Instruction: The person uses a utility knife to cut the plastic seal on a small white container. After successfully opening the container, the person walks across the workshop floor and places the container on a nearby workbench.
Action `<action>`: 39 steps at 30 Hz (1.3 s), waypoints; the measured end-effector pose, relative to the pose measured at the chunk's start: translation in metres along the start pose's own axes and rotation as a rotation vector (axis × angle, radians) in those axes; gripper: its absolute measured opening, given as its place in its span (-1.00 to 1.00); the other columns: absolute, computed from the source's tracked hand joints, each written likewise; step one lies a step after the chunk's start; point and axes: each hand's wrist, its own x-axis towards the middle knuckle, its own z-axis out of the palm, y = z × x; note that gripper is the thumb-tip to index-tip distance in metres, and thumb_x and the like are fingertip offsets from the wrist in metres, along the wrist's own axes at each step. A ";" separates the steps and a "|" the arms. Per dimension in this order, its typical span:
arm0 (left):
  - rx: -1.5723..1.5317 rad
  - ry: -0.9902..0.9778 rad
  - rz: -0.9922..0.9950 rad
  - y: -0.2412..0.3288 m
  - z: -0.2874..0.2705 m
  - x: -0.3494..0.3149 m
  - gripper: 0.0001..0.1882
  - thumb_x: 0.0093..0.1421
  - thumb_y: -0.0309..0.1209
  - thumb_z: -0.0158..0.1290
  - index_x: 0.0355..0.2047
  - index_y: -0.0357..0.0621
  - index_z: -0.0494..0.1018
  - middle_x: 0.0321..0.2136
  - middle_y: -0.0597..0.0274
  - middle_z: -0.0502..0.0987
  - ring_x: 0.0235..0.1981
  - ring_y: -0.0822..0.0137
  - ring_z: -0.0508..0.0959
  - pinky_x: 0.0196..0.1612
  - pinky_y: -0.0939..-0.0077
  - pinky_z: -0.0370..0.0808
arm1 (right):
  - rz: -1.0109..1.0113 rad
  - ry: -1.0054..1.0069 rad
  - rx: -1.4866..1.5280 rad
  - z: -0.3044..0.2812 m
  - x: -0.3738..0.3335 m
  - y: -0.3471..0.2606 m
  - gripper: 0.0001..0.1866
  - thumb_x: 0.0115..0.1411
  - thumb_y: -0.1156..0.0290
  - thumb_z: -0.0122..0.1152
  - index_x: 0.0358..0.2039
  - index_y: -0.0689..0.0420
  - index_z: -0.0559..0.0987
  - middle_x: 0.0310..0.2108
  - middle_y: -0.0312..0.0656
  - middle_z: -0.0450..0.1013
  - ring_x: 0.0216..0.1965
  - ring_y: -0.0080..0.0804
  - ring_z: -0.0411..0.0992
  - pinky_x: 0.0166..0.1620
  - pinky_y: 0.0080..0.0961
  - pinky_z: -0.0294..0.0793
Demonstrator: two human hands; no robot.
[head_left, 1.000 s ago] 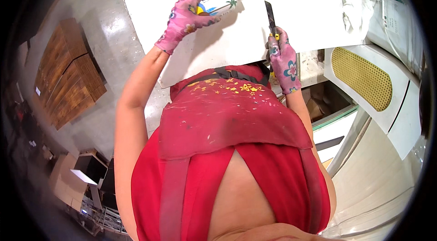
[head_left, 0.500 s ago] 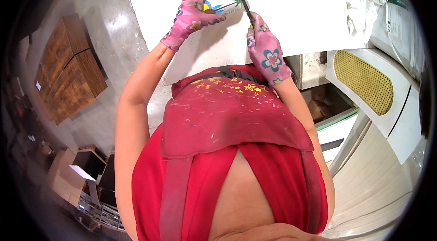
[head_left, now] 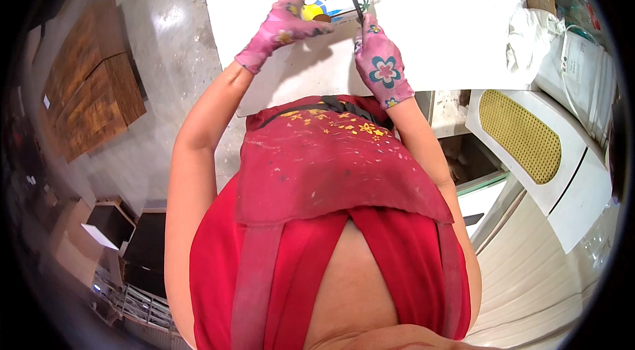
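A white printed packet (head_left: 340, 3) with blue and yellow patterns and a small green palm tree lies on the white tabletop (head_left: 423, 26). My left hand (head_left: 288, 23), in a pink flowered glove, is at the packet's left end. Its thumb and fingers are spread apart around that end, and a brown patch shows between them. My right hand (head_left: 382, 62), gloved alike, is closed round a slim dark-bladed tool (head_left: 356, 3), perhaps a knife. The blade points up and away, crossing over the packet's right part. Whether it touches the packet I cannot tell.
A crumpled white cloth or bag (head_left: 529, 39) lies at the table's right end, near a white bucket-like container (head_left: 579, 79). Right of me stands a white panel with a yellow woven inset (head_left: 519, 135). Brown wooden boards (head_left: 92, 85) lie on the grey floor at left.
My left fingers have opened wider at the packet's end, where they gripped it before. My right hand and the blade have shifted slightly left, over the packet. The whole view has moved a little.
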 end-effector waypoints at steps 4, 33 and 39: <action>-0.424 -0.012 -0.132 -0.007 -0.029 -0.014 -0.17 0.01 -0.40 0.29 0.25 -0.22 0.14 0.17 0.05 0.30 0.19 0.25 0.31 0.27 0.40 0.23 | 0.014 -0.035 -0.026 -0.002 0.001 -0.002 -0.48 0.18 0.49 -0.04 0.17 0.32 0.24 -0.10 0.14 0.43 -0.22 0.04 0.49 -0.17 -0.20 0.52; 0.438 0.093 0.126 -0.008 -0.001 0.000 -0.18 -0.17 -0.08 0.37 0.12 -0.03 0.35 -0.08 0.11 0.47 -0.03 0.17 0.46 0.07 0.33 0.43 | -0.041 0.055 0.091 0.000 0.009 0.008 -0.68 0.23 0.48 -0.10 -0.01 0.29 0.29 -0.23 0.16 0.45 -0.26 0.10 0.47 -0.21 -0.13 0.49; 0.485 0.076 0.125 -0.004 0.002 0.006 -0.18 -0.17 -0.07 0.35 0.11 -0.05 0.34 -0.08 0.10 0.47 -0.02 0.15 0.46 0.08 0.33 0.40 | -0.095 0.102 0.060 0.002 0.011 0.008 -0.58 0.13 0.49 -0.01 0.02 0.36 0.32 -0.20 0.16 0.45 -0.26 0.04 0.50 -0.21 -0.21 0.54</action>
